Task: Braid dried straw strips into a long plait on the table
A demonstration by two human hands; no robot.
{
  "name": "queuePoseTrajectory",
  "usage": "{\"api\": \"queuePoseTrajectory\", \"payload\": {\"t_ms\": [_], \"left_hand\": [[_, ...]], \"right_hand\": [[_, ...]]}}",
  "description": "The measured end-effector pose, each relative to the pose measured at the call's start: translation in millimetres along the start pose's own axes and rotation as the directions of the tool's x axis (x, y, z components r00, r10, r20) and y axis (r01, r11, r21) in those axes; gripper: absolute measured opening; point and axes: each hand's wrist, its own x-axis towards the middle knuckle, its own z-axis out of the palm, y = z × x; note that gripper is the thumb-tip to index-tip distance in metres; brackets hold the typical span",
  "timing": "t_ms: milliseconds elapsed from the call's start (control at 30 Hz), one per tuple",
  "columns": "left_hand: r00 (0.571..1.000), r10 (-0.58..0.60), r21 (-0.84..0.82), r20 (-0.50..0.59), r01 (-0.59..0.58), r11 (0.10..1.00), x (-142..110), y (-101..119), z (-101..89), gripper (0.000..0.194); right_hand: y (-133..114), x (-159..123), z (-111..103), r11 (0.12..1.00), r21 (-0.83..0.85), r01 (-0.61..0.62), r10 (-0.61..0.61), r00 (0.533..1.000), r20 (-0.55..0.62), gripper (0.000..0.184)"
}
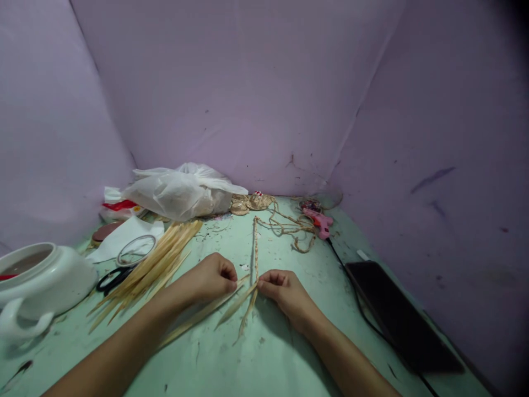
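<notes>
Green table [206, 366]: scuffed, below purple walls [256, 99].
Right hand [289, 295]: fingertips pinched at the near end of the braid [256, 248].
Left hand [210, 278]: thumb and finger closed on a strip [202, 312].
Feel: I judge both light; the braid bendy, the strip easily split, best held softly where the plait ends.
Braid: runs away from the right fingertips, beyond both hands.
Outward: cords [303, 225] past it; bundle [152, 264] to the left.
</notes>
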Motion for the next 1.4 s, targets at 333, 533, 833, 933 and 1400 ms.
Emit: {"api": "queuePoseTrajectory", "payload": {"t_ms": [333,533,833,933,1400], "left_hand": [[0.992,-0.024,-0.178,0.124,0.046,0.983,1,-1,12.0,0.012],[0.984,-0.063,-0.36,0.169,0.121,0.925,3,-1,11.4,0.008],[0.972,-0.092,-0.36,0.214,0.166,0.918,5,0,18.8,0.018],[0.993,-0.047,-0.27,0.106,0.074,0.96,6,1,26.2,0.021],[0.986,-0.169,-0.25,0.015,0.167,0.954,12,15,33.1,0.01]], "right_hand": [[2,0,1,0.999,-0.004,0.047,-0.047,0.999,-0.015,0.017],[-1,-1,0,0.999,-0.009,0.031,-0.031,0.999,-0.022,0.015],[1,1,3,0.999,-0.03,0.039,-0.041,0.995,-0.094,0.011],[3,2,4,0.998,-0.028,0.05,-0.052,0.994,-0.101,0.011],[11,6,4,0.991,-0.095,0.092,-0.093,0.996,-0.006,0.016]]}}
